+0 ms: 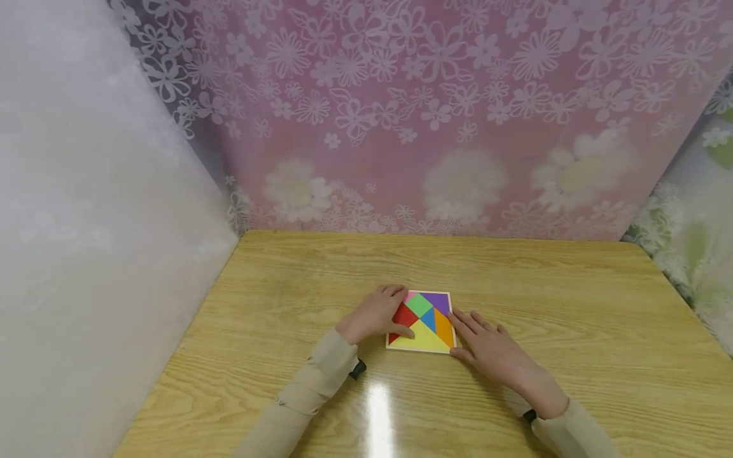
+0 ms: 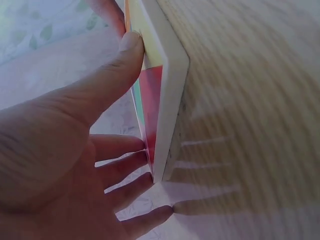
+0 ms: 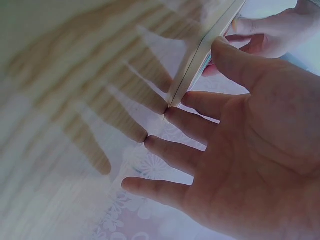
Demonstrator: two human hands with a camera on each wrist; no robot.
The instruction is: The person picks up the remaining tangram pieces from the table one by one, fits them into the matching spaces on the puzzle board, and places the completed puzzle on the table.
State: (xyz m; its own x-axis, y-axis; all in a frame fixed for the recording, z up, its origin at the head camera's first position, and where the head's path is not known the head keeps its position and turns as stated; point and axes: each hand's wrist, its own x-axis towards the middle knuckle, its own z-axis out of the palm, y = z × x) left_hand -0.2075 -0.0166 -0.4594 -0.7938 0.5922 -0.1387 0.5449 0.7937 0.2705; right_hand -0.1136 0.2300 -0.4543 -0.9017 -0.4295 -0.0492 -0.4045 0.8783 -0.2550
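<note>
A square tangram puzzle [image 1: 422, 339] with a pale rim lies flat on the table, its red, yellow, green, blue, orange, purple and pink pieces fitted together. My left hand [image 1: 375, 313] reaches over its left side, thumb resting on the yellow piece and fingers at the far left corner. In the left wrist view, the left hand [image 2: 55, 165] has its fingers spread and fairly straight against the puzzle [image 2: 152, 100]. Along the right rim, my right hand [image 1: 495, 351] touches with thumb and fingertips. The right wrist view shows the right hand [image 3: 240, 135] with straight, spread fingers.
The wood-grain table [image 1: 286, 280] has a glossy top that reflects a bright light. Behind it hangs a pink flowered curtain [image 1: 372, 127]. A pale sheet [image 1: 114, 191] stands along the left side, with flowered cloth [image 1: 676, 229] on the right.
</note>
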